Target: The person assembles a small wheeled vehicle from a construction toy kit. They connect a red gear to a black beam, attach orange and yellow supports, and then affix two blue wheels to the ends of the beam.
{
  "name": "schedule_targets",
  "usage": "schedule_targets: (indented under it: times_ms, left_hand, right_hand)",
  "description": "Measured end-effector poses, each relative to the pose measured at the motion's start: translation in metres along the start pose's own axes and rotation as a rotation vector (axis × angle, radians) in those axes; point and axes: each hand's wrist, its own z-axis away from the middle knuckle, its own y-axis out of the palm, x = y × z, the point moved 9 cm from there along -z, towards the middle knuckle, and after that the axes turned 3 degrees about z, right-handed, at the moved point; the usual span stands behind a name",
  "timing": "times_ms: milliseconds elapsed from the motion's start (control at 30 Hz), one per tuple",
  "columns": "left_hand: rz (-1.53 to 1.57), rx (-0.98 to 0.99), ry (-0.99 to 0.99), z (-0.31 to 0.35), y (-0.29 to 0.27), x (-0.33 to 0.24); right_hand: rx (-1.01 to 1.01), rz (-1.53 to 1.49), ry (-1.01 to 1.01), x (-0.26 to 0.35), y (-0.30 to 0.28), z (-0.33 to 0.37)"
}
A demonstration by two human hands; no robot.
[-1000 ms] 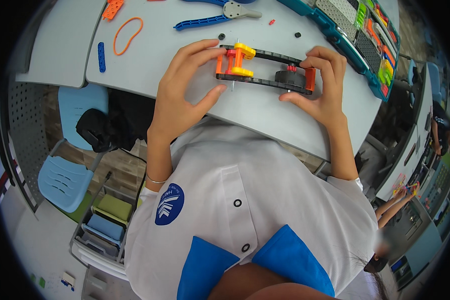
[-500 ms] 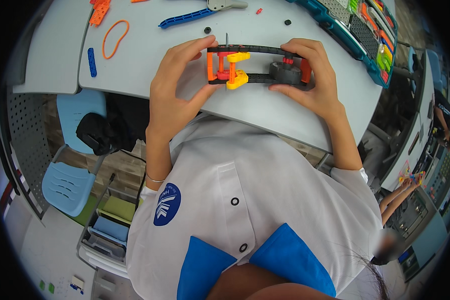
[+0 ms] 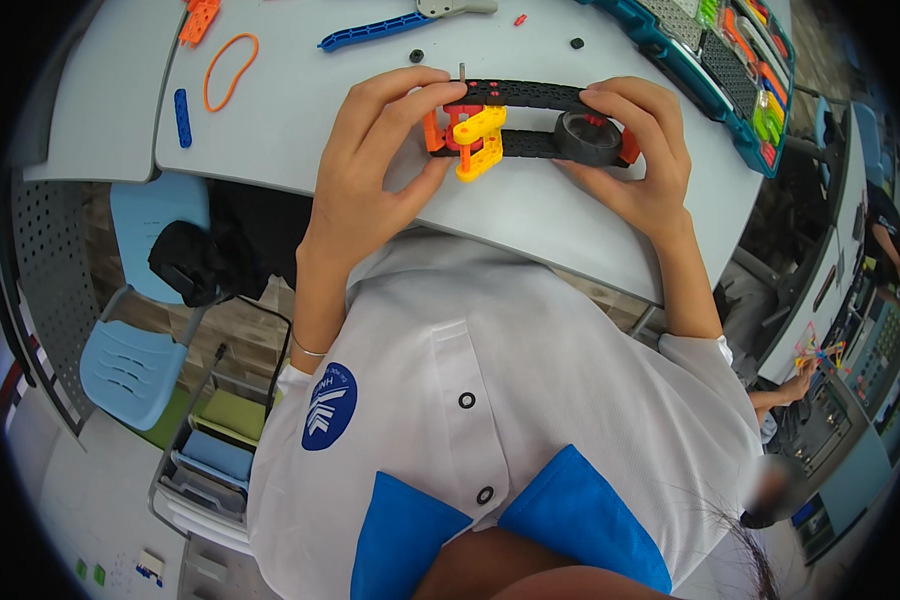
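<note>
Between my two hands is a building-kit model [image 3: 525,93], a long frame of two black beams joined by orange end pieces. Toward its left end sit yellow angled pieces [image 3: 483,140] and red parts, with a thin grey axle [image 3: 461,72] sticking up past the far beam. A black wheel [image 3: 588,137] fills the right end between the beams. My left hand [image 3: 375,150] grips the left end, fingers on the far beam and thumb near the close one. My right hand [image 3: 645,160] pinches the right end around the wheel.
A blue beam [image 3: 183,118], an orange band [image 3: 230,72], a blue-and-grey tool-like piece [image 3: 380,32] and small black connectors [image 3: 417,56] lie on the white table [image 3: 280,130]. A teal parts tray [image 3: 660,50] is at far right. Blue chairs [image 3: 135,375] stand left; another person's hands [image 3: 798,385] work at right.
The model has tilted toward me, showing more of the far beam's top face, and shifted slightly right. My left fingers have moved further along the far beam.
</note>
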Motion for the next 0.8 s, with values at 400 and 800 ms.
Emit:
schedule_targets:
  times_ms: [400,800]
  left_hand:
    - [0.065,-0.119,0.046,0.002,-0.006,-0.001]
    - [0.102,-0.096,-0.003,0.005,-0.007,0.009]
  right_hand:
    - [-0.062,-0.079,-0.017,0.001,-0.005,0.003]
    - [-0.02,-0.191,0.172,-0.015,-0.004,0.006]
